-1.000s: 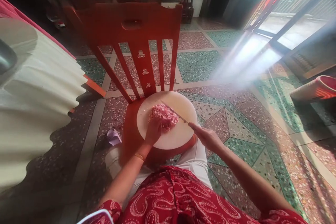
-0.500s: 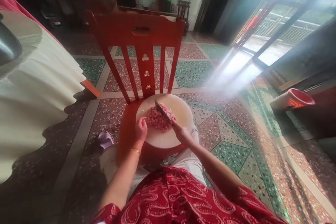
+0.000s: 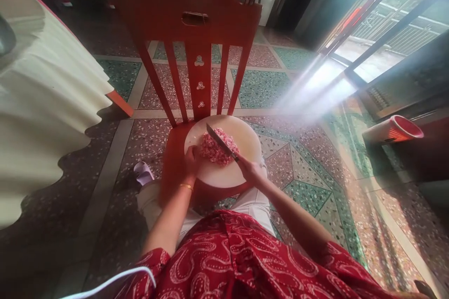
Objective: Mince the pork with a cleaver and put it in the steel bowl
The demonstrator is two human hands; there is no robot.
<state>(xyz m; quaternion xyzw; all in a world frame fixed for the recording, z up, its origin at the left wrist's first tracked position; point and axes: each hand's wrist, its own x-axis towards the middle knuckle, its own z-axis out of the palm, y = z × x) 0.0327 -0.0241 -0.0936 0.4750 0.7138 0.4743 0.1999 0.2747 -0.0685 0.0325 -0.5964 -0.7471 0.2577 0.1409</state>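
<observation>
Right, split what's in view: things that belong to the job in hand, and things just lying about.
In the job:
- knife, held in the right hand
- chopped meat
- round board
- chair under the board

Just about:
- bin
- tablecloth

There are two hands (image 3: 191, 162) (image 3: 249, 171), one knife (image 3: 221, 142), one board (image 3: 249, 142), seemingly one slipper (image 3: 143, 174).
</observation>
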